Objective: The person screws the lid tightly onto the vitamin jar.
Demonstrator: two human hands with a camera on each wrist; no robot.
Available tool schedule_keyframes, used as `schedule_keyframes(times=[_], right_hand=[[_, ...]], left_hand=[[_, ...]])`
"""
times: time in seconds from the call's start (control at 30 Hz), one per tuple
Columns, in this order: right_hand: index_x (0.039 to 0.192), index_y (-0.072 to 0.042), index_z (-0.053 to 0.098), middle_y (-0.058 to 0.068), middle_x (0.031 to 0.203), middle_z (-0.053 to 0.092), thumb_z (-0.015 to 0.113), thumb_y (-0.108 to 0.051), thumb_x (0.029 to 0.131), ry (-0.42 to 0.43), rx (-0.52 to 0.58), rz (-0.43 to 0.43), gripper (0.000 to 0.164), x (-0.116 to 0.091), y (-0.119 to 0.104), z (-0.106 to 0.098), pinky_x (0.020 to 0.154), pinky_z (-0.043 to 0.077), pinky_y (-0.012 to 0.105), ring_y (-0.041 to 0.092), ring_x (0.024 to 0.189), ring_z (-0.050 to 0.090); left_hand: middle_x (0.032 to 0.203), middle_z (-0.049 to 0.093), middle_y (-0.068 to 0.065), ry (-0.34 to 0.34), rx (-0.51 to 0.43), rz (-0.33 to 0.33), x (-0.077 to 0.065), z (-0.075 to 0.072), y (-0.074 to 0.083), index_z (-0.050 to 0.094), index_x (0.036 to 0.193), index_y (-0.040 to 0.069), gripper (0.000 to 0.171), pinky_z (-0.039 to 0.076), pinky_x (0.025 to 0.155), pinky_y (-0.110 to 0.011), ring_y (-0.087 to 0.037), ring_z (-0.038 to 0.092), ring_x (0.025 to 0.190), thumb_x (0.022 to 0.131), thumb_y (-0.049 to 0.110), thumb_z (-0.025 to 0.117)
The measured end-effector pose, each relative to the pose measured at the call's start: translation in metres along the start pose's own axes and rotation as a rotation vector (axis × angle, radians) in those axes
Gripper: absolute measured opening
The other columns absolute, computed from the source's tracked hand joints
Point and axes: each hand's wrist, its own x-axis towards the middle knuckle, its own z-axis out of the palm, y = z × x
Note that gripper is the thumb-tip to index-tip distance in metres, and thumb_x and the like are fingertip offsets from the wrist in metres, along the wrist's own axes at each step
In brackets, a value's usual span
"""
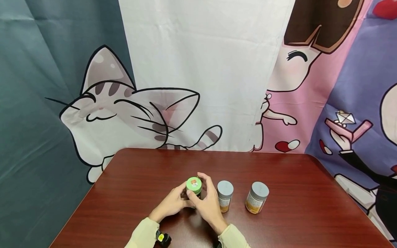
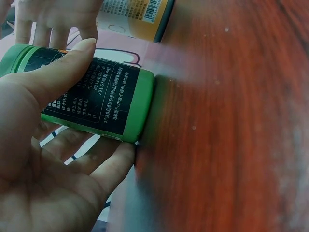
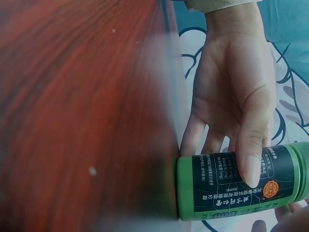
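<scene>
A small green pill bottle [image 1: 194, 185] with a light green lid and a dark printed label stands upright near the table's front. My left hand [image 1: 172, 205] grips its body from the left. The left thumb lies across the label in the left wrist view, with the other fingers around the far side. From the right, my right hand [image 1: 211, 204] cups the bottle's top, thumb at the front edge of the lid and index finger arched behind it. In the left wrist view, the bottle hides the right fingertips [image 2: 87, 30].
Two grey-lidded bottles with white and yellow labels stand to the right: the nearer bottle [image 1: 225, 196] close beside my right hand, the farther bottle [image 1: 257, 198] beyond it. All stand on a reddish-brown wooden table [image 1: 297, 213]. Cartoon-printed cloth [image 1: 217, 51] hangs behind its far edge.
</scene>
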Motion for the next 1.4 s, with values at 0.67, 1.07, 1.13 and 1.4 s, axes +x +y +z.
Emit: schedule_keyframes(times=[0.67,1.07,1.13,1.4], right_hand=[[0.122,-0.013,0.054,0.004,0.121,0.057,0.067,0.000,0.078,0.019,0.004,-0.057,0.048,0.001,-0.001,0.002,0.095,0.037,0.047,0.027,0.110,0.054],[0.111,-0.004,0.056,0.008,0.113,0.057,0.075,-0.010,0.075,0.111,-0.106,-0.067,0.041,0.002,-0.004,0.004,0.079,0.045,0.033,0.027,0.090,0.053],[0.111,-0.003,0.056,0.010,0.113,0.056,0.075,-0.010,0.075,0.114,-0.107,-0.065,0.041,0.002,-0.005,0.004,0.076,0.045,0.033,0.028,0.087,0.052],[0.112,-0.006,0.056,0.011,0.113,0.056,0.074,-0.012,0.076,0.111,-0.101,-0.035,0.041,0.000,-0.007,0.005,0.074,0.046,0.034,0.029,0.086,0.051]], left_hand=[[0.117,0.058,0.000,0.003,0.005,0.009,0.009,0.002,-0.035,0.032,0.141,0.028,0.073,0.050,0.076,-0.025,-0.013,0.059,0.099,0.080,0.027,0.071],[0.119,0.058,-0.001,0.004,-0.006,0.027,0.011,0.002,-0.038,0.035,0.139,0.026,0.071,0.049,0.079,-0.024,-0.012,0.059,0.101,0.078,0.026,0.072],[0.118,0.059,-0.001,0.003,-0.016,0.032,0.011,0.002,-0.037,0.036,0.139,0.026,0.071,0.050,0.079,-0.025,-0.012,0.059,0.101,0.078,0.027,0.073],[0.117,0.059,-0.001,0.003,-0.020,0.037,0.010,0.002,-0.036,0.037,0.138,0.025,0.070,0.050,0.078,-0.025,-0.011,0.059,0.100,0.078,0.025,0.073]])
